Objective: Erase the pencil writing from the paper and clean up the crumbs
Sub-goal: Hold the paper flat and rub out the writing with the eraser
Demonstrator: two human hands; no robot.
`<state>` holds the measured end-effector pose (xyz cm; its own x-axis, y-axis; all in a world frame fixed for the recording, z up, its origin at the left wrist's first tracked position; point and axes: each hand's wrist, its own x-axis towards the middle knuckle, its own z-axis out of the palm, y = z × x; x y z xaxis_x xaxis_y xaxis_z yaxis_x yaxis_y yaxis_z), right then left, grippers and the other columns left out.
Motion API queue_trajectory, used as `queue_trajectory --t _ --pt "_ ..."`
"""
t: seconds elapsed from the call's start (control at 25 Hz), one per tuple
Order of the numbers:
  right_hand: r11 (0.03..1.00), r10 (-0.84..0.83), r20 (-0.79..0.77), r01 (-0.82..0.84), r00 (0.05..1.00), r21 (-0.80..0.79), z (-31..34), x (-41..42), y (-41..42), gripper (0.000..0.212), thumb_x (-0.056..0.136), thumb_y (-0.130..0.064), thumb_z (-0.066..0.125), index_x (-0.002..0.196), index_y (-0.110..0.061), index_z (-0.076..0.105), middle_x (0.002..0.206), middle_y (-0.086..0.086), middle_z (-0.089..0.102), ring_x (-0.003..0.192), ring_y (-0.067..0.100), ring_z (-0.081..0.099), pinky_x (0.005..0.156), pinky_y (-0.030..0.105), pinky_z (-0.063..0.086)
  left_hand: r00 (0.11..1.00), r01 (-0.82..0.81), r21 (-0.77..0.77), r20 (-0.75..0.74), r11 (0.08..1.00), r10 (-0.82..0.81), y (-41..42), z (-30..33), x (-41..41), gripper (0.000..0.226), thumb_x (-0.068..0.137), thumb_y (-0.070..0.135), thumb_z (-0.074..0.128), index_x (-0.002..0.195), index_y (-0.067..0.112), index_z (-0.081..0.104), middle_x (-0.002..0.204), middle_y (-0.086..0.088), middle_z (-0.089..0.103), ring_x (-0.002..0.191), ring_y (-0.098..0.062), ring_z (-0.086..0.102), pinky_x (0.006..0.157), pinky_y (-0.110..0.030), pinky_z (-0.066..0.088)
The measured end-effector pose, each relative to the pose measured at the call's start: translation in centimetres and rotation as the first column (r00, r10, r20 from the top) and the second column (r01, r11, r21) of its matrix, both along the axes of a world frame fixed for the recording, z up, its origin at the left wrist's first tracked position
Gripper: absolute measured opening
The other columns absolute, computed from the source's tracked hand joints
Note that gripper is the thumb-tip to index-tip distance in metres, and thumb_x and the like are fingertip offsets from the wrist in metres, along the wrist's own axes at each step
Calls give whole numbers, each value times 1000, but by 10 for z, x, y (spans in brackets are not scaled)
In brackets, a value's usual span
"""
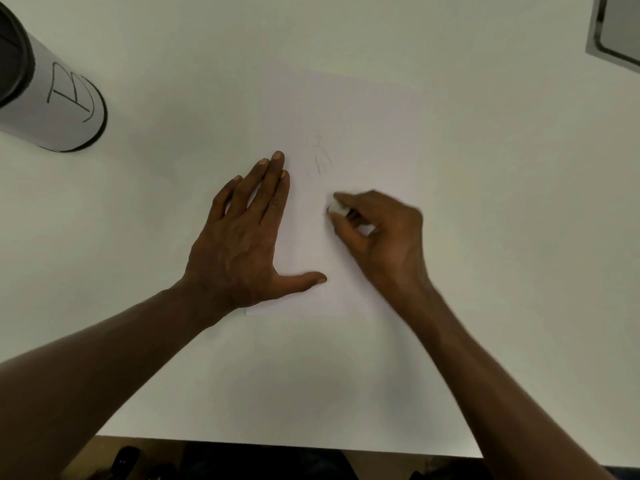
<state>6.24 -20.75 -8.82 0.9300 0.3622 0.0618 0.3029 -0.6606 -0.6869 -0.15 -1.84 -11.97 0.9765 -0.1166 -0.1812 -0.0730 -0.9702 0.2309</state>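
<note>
A white sheet of paper [346,109] lies on the white table, hard to tell apart from it. Faint pencil marks [320,157] show near the sheet's middle. My left hand [242,237] lies flat, fingers spread, on the paper's left part, pressing it down. My right hand [377,233] pinches a small white eraser [337,208] between thumb and fingers, its tip on the paper just below the pencil marks. The right hand looks blurred. I cannot make out any crumbs.
A tall cylinder container [52,95] wrapped in white paper with a hand-drawn letter B stands at the far left. A grey framed object [616,29] sits at the top right corner. The table's front edge [277,441] runs along the bottom.
</note>
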Motion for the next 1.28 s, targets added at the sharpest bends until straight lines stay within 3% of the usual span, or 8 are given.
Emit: queue_trajectory --t 0.12,0.28,0.48,0.68,0.84,1.0,1.12,1.28 --pt "994 -107 12 106 994 21 -1 44 -4 12 86 -10 73 97 -5 76 80 3 73 69 16 67 68 34 56 1000 0 -9 -8 1000 0 1 0 2 132 73 98 31 162 1 14 172 -12 3 159 -27 4 126 -40 1" --pt "964 -204 -248 238 947 117 12 46 -2 8 86 -9 70 94 -9 68 81 -1 70 67 15 70 67 37 60 1000 -11 -7 -7 1000 11 0 0 0 132 73 98 31 162 2 13 173 -12 2 160 -26 2 126 -39 0" --pt "959 -200 -449 267 871 91 22 50 6 23 95 -8 59 116 -12 67 98 -4 69 77 7 66 72 14 53 1000 -8 -29 1 1000 8 0 0 0 132 73 97 36 162 1 15 172 -13 5 159 -26 4 127 -41 3" --pt "990 -36 -165 13 986 -138 16 56 17 22 99 -8 44 118 -3 56 104 5 56 84 12 51 71 11 35 1000 -15 -27 10 1000 15 1 -3 0 131 73 97 35 162 2 15 172 -13 6 159 -27 5 126 -39 0" --pt "977 -59 -31 52 998 -206 9 57 17 20 100 -5 39 92 3 55 89 18 59 77 25 52 64 21 31 1000 -18 -35 9 999 18 1 -3 1 132 72 97 35 162 2 14 172 -13 6 159 -27 4 126 -39 0" --pt "968 -24 99 48 995 -245 8 56 24 29 100 -12 41 72 -12 36 62 3 34 58 18 30 56 25 12 999 -19 -40 26 999 20 0 -4 1 132 73 97 36 162 1 16 172 -14 8 159 -28 7 127 -40 2" --pt "958 -40 146 80 988 -275 10 61 28 41 98 -17 51 63 -12 31 53 -7 19 49 12 20 50 30 12 999 -22 -46 35 999 24 0 -3 0 131 73 96 38 162 1 16 172 -14 9 159 -28 8 127 -39 2" --pt "882 -20 20 27 1000 -471 14 67 28 30 96 -30 58 78 -5 58 75 7 54 67 20 51 60 27 31 999 -25 -56 35 998 27 1 -3 1 131 73 95 41 162 2 15 172 -13 8 159 -26 7 127 -39 3"
